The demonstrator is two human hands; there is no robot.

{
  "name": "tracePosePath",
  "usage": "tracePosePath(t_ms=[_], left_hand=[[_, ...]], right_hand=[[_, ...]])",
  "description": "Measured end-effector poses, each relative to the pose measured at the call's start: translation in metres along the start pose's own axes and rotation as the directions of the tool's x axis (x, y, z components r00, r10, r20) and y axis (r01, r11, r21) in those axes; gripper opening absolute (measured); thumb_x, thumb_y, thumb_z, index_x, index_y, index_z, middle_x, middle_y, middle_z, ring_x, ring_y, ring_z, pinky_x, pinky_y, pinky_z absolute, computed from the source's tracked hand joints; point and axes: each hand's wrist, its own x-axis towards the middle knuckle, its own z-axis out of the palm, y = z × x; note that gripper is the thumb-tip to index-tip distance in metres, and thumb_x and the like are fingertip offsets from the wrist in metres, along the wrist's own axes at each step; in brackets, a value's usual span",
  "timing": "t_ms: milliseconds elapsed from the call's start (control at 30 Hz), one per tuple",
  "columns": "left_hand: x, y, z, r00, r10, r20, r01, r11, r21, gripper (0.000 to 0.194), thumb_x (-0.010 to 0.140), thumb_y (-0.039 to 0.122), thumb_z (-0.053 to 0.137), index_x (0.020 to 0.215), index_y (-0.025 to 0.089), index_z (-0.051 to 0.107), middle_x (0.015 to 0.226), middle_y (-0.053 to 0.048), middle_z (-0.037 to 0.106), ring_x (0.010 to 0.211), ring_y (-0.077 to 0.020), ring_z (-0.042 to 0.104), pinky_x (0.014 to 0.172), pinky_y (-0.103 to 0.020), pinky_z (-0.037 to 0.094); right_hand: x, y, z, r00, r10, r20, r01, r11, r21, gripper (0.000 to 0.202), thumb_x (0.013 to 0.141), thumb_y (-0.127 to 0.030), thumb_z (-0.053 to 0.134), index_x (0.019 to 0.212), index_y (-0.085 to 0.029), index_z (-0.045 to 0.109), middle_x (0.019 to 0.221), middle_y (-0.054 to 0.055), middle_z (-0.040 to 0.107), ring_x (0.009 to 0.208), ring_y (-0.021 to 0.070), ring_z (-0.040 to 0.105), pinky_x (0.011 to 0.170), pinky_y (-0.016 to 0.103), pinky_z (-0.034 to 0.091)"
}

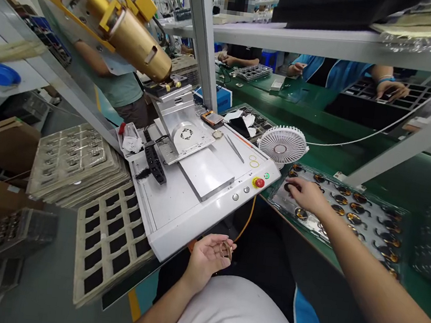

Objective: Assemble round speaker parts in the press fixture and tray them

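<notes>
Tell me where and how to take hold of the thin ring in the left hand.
Pinch the thin ring by its outer rim, probably best from the right. The upturned left hand lies to its left, so the rim's right side looks more exposed; its narrow, round edge suits a light two-finger pinch.

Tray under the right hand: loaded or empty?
Loaded, at least mostly: round black-and-orange parts lie in rows across the tray. Cannot tell under the right hand and forearm.
</notes>
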Motion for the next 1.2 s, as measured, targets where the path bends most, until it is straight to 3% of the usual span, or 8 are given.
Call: tracePosePath(t_ms=[233, 500, 600, 700, 867, 1000, 1133, 1200], left_hand=[[0.014, 0.015, 0.017, 0.95, -0.116, 0.29, 0.119, 0.993, 0.006, 0.082, 0.054, 0.036, 0.104, 0.128, 0.024, 0.07, 0.143, -0.018, 0.065, 0.103, -0.0293, 0.077, 0.079, -0.034, 0.061], [0.015, 0.024, 0.009, 0.958, -0.111, 0.265, 0.129, 0.99, -0.053, 0.089, 0.053, 0.038, 0.104, 0.131, 0.018, 0.068, 0.104, -0.014, 0.079, 0.096, -0.0303, 0.079, 0.076, -0.033, 0.06], [0.012, 0.031, 0.004, 0.989, -0.061, 0.138, 0.072, 0.995, -0.073, 0.093, 0.054, 0.04, 0.103, 0.136, 0.016, 0.066, 0.096, -0.013, 0.081, 0.092, -0.0265, 0.079, 0.079, -0.032, 0.058], [0.008, 0.038, 0.0, 0.996, -0.018, 0.091, 0.022, 0.999, -0.044, 0.1, 0.054, 0.043, 0.103, 0.141, 0.015, 0.063, 0.097, -0.014, 0.081, 0.094, -0.0273, 0.079, 0.084, -0.034, 0.059], [-0.009, 0.039, -0.012, 0.99, 0.057, 0.126, -0.065, 0.996, 0.062, 0.111, 0.057, 0.047, 0.101, 0.152, 0.018, 0.052, 0.102, -0.015, 0.081, 0.094, -0.0276, 0.078, 0.082, -0.036, 0.06], [-0.026, 0.033, -0.017, 0.981, 0.169, 0.095, -0.189, 0.939, 0.288, 0.116, 0.061, 0.034, 0.101, 0.16, 0.024, 0.043, 0.132, -0.022, 0.072, 0.108, -0.0337, 0.076, 0.085, -0.04, 0.063], [-0.026, 0.031, -0.007, 0.952, 0.279, 0.124, -0.3, 0.787, 0.54, 0.113, 0.064, 0.025, 0.098, 0.161, 0.032, 0.041, 0.173, -0.022, 0.028, 0.113, -0.0359, 0.075, 0.089, -0.045, 0.066], [-0.021, 0.031, 0.0, 0.952, 0.248, 0.182, -0.306, 0.707, 0.638, 0.107, 0.068, 0.027, 0.096, 0.16, 0.031, 0.043, 0.173, -0.02, 0.027, 0.12, -0.0396, 0.072, 0.097, -0.05, 0.064]], right_hand=[[-0.097, -0.079, 0.012, 0.919, -0.352, 0.181, 0.192, 0.796, 0.574, 0.026, 0.097, -0.043, 0.067, 0.101, -0.024, 0.083, 0.095, 0.008, 0.076, 0.063, 0.0182, 0.07, 0.06, 0.032, 0.063], [-0.1, -0.121, 0.026, 0.759, -0.631, 0.164, 0.494, 0.721, 0.487, 0.022, 0.105, -0.03, 0.053, 0.09, -0.022, 0.068, 0.103, 0.011, 0.072, 0.09, 0.0215, 0.07, 0.077, 0.033, 0.058], [-0.07, -0.132, 0.036, 0.858, -0.493, 0.142, 0.379, 0.796, 0.472, 0.021, 0.101, -0.036, 0.058, 0.085, -0.022, 0.059, 0.092, 0.009, 0.071, 0.079, 0.0215, 0.068, 0.072, 0.032, 0.055], [-0.027, -0.149, 0.049, 0.967, -0.153, 0.202, 0.025, 0.852, 0.523, 0.023, 0.096, -0.04, 0.064, 0.085, -0.023, 0.053, 0.067, 0.001, 0.066, 0.056, 0.017, 0.06, 0.058, 0.028, 0.049], [0.017, -0.162, 0.059, 0.97, 0.128, 0.208, -0.212, 0.863, 0.458, 0.025, 0.086, -0.033, 0.074, 0.084, -0.022, 0.051, 0.056, -0.002, 0.061, 0.046, 0.0159, 0.054, 0.052, 0.026, 0.042], [-0.018, -0.153, 0.063, 0.996, 0.081, 0.041, -0.091, 0.88, 0.467, 0.027, 0.084, -0.037, 0.077, 0.087, -0.022, 0.055, 0.058, -0.002, 0.059, 0.056, 0.0188, 0.059, 0.057, 0.028, 0.044], [-0.09, -0.152, 0.077, 0.947, -0.141, 0.287, -0.107, 0.706, 0.7, 0.04, 0.088, -0.057, 0.073, 0.098, -0.018, 0.07, 0.09, 0.009, 0.075, 0.079, 0.0249, 0.072, 0.067, 0.034, 0.058], [-0.115, -0.154, 0.083, 0.918, -0.176, 0.356, -0.188, 0.597, 0.78, 0.051, 0.085, -0.058, 0.079, 0.115, -0.019, 0.072, 0.106, 0.011, 0.077, 0.094, 0.0271, 0.073, 0.075, 0.036, 0.062]])
